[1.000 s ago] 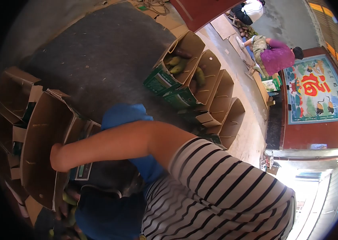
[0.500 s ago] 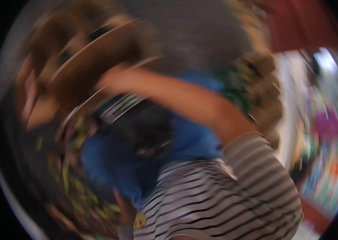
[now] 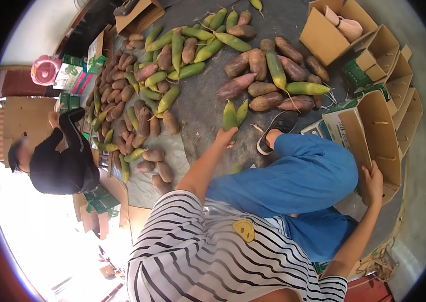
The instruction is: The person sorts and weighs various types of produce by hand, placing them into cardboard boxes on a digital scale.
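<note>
My left hand (image 3: 227, 136) is closed around the lower end of a green radish (image 3: 229, 117), whose tip points away from me. A second green radish (image 3: 242, 111) lies right alongside it, partly hidden by the first. My right hand (image 3: 371, 183) grips the near edge of an open cardboard box (image 3: 380, 133), printed white and green on one side. This box stands beside my bent knee. Just beyond my shoe (image 3: 279, 130) is a pile of reddish-brown root vegetables (image 3: 264, 101) with a few green radishes among them.
More open cardboard boxes (image 3: 408, 113) line the wall on the right; one box (image 3: 323, 38) holds a pinkish item. A large heap of green and reddish-brown roots (image 3: 117, 93) spreads over the dark ground sheet. Another person (image 3: 64, 156) in black crouches at left near a pink fan (image 3: 45, 69).
The earlier frame is heavily blurred, with an arm reaching across a brown box. The view has swung round; now one hand holds a green radish and the other a box edge.
</note>
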Available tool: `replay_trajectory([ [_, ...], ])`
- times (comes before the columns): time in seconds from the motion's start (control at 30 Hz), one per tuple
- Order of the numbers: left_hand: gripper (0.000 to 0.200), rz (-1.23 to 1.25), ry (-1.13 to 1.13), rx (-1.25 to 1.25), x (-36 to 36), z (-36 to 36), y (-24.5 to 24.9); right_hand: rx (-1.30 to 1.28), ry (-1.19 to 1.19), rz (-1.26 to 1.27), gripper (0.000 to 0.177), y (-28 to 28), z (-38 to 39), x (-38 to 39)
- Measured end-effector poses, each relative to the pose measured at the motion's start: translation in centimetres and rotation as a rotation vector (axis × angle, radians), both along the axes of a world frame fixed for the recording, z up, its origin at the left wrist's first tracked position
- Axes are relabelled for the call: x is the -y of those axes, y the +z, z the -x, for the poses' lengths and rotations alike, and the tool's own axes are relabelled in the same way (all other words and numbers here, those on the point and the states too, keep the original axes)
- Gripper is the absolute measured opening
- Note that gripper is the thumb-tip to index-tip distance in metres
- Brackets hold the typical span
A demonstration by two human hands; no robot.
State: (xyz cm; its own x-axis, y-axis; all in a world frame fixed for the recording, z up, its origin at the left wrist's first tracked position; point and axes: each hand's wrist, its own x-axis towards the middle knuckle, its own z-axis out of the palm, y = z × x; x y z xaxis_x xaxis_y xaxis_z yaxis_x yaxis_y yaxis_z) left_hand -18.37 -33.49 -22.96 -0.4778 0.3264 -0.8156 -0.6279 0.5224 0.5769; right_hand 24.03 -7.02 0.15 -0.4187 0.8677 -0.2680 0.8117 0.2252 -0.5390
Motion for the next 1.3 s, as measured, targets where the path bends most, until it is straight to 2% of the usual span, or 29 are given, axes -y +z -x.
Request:
replay_trajectory([
  [0.17,0.050,-0.002,-0.122,0.001,0.6,1.3,-0.5,0.097,-0.050,-0.043,0.022,0.6,1.6,0.4],
  [0.23,0.059,0.083,-0.138,-0.091,0.6,1.2,-1.7,0.077,-0.123,-0.022,0.023,1.3,2.9,1.0],
  [0.37,0.074,0.252,-0.228,-0.185,0.0,1.3,-0.6,0.013,-0.161,0.024,0.022,0.5,2.6,0.6],
  [0.43,0.073,0.260,-0.215,-0.224,0.0,1.2,-1.6,-0.021,-0.159,0.072,0.021,0.0,2.2,0.3],
  [0.53,0.071,0.246,-0.197,-0.220,-0.1,1.4,-0.3,-0.110,-0.215,0.155,0.020,-0.5,2.0,0.2],
  [0.73,0.066,0.145,-0.124,-0.165,0.9,1.3,-2.9,-0.088,-0.180,0.127,0.019,-0.9,1.5,0.0],
  [0.87,0.060,0.086,-0.046,-0.075,0.5,1.6,-1.2,-0.079,-0.153,0.079,0.021,-0.9,1.3,0.1],
  [0.97,0.050,0.049,-0.034,0.025,0.7,2.4,-2.3,-0.040,-0.162,0.067,0.023,0.2,2.1,0.3],
  [1.17,0.038,0.091,0.004,0.033,0.3,2.2,-1.5,0.027,-0.136,0.021,0.025,0.1,2.0,0.1],
  [1.3,0.040,0.077,-0.014,0.030,0.4,2.3,-2.4,0.066,-0.123,0.010,0.027,0.1,1.8,-0.2],
])
